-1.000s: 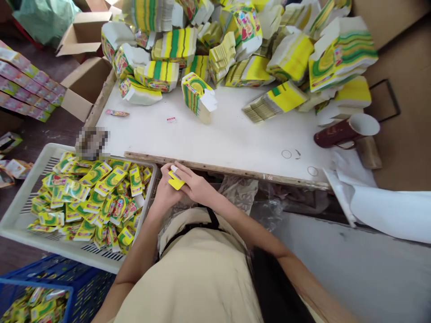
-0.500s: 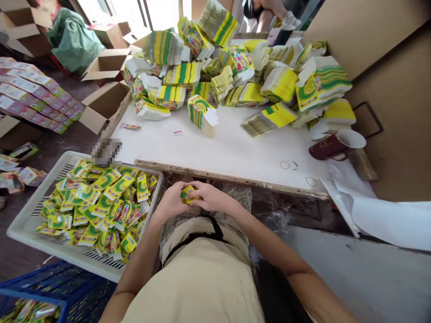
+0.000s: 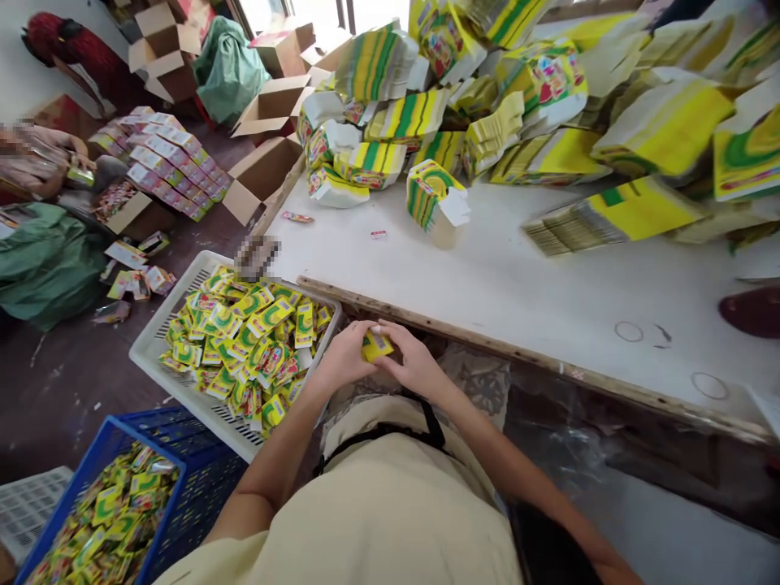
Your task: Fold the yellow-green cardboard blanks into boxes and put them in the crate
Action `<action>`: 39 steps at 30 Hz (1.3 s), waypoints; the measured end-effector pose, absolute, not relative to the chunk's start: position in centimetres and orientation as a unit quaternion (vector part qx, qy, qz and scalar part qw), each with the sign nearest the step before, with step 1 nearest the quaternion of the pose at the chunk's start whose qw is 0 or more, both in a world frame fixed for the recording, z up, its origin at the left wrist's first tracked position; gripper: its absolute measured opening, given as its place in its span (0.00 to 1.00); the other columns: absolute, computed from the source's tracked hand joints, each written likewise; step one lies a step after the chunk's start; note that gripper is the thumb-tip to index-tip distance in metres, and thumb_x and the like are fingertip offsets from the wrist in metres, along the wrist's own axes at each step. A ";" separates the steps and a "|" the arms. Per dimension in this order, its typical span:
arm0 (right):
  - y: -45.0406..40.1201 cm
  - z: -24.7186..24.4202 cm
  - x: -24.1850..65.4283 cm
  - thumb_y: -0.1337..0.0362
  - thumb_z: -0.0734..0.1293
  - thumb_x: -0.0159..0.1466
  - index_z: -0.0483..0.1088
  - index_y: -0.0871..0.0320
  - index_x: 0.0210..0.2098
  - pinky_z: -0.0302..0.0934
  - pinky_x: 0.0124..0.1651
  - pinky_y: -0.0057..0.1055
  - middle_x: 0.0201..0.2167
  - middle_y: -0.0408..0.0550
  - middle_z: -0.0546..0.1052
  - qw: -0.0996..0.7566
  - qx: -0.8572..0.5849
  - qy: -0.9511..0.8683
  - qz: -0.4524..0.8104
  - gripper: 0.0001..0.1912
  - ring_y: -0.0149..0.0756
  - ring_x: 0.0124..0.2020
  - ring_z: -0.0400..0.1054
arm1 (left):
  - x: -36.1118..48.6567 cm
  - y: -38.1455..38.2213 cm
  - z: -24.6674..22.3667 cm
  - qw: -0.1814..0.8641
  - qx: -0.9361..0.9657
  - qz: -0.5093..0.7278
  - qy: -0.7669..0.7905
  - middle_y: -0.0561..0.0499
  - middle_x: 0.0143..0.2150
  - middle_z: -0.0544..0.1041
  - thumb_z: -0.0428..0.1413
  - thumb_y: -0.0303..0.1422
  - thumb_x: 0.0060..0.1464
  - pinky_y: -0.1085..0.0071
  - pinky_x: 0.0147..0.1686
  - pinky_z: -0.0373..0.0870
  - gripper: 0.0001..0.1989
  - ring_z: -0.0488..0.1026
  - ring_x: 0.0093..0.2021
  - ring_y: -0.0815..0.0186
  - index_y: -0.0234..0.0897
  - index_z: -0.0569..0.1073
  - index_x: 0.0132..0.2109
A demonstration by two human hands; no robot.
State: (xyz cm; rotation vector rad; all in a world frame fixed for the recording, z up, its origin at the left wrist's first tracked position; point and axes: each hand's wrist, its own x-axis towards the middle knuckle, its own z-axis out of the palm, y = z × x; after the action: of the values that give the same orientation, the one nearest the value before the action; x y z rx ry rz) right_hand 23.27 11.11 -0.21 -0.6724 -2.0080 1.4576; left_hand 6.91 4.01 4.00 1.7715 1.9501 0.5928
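Between my two hands, above my lap and in front of the table's wooden edge, is a small yellow-and-green carton (image 3: 376,344). My left hand (image 3: 348,357) grips it from the left side, fingers bent round it. On the other side my right hand (image 3: 409,357) holds it too, with its fingertips at the carton's white upper end. The fingers cover part of the carton. Left of my hands stands a white plastic crate (image 3: 146,349) heaped with similar small yellow cartons (image 3: 262,317).
Stacks of flattened yellow cartons (image 3: 390,118) crowd the back of the white table (image 3: 487,284). A blue crate (image 3: 201,467) of cartons stands at lower left. Open cardboard boxes (image 3: 265,171) lie beyond the table's left end. Another person (image 3: 54,158) sits at far left.
My view has swung left, bringing the blue crate and the seated person further into sight. Both hands still hold the carton, now turned so its white end shows at the top.
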 end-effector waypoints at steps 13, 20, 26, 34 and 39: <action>20.5 -1.6 36.9 0.60 0.66 0.63 0.75 0.58 0.39 0.69 0.48 0.43 0.38 0.53 0.79 0.414 -0.518 -0.713 0.225 0.10 0.44 0.42 0.75 | -3.8 -1.8 -2.0 0.035 0.505 0.063 0.860 0.32 0.60 0.67 0.59 0.48 0.52 0.51 0.62 0.57 0.36 0.62 0.63 0.45 0.30 0.63 0.62; 21.5 -4.7 40.7 0.60 0.64 0.65 0.73 0.59 0.42 0.68 0.47 0.38 0.40 0.52 0.79 0.463 -0.585 -0.620 0.244 0.11 0.39 0.40 0.75 | 0.1 -1.1 -5.8 0.057 0.527 0.008 0.848 0.29 0.69 0.55 0.55 0.48 0.57 0.44 0.62 0.55 0.34 0.54 0.68 0.41 0.31 0.64 0.63; 21.9 -4.0 40.3 0.59 0.63 0.67 0.73 0.58 0.42 0.66 0.45 0.33 0.38 0.51 0.78 0.443 -0.575 -0.635 0.264 0.11 0.37 0.39 0.73 | 0.5 -0.7 -6.2 0.027 0.536 0.000 0.844 0.26 0.68 0.54 0.52 0.47 0.59 0.41 0.62 0.56 0.34 0.52 0.68 0.39 0.26 0.63 0.63; 21.6 -3.5 40.5 0.59 0.61 0.69 0.72 0.56 0.38 0.63 0.43 0.31 0.35 0.49 0.77 0.418 -0.575 -0.658 0.247 0.11 0.37 0.38 0.72 | 0.9 0.0 -6.2 0.008 0.531 -0.011 0.847 0.27 0.66 0.56 0.51 0.47 0.58 0.41 0.60 0.59 0.31 0.55 0.66 0.37 0.26 0.66 0.59; 21.6 -3.5 40.6 0.59 0.60 0.69 0.73 0.57 0.38 0.63 0.43 0.31 0.35 0.50 0.77 0.416 -0.567 -0.663 0.256 0.12 0.37 0.38 0.71 | 0.8 0.2 -6.4 0.005 0.533 -0.014 0.846 0.26 0.65 0.58 0.50 0.48 0.57 0.43 0.61 0.58 0.32 0.55 0.67 0.38 0.24 0.66 0.58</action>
State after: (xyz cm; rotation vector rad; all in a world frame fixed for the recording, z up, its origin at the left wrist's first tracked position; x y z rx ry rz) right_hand 40.62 21.60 -3.47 -1.4229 -1.6657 0.6418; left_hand 0.85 0.15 -6.39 1.6699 2.6492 -0.0452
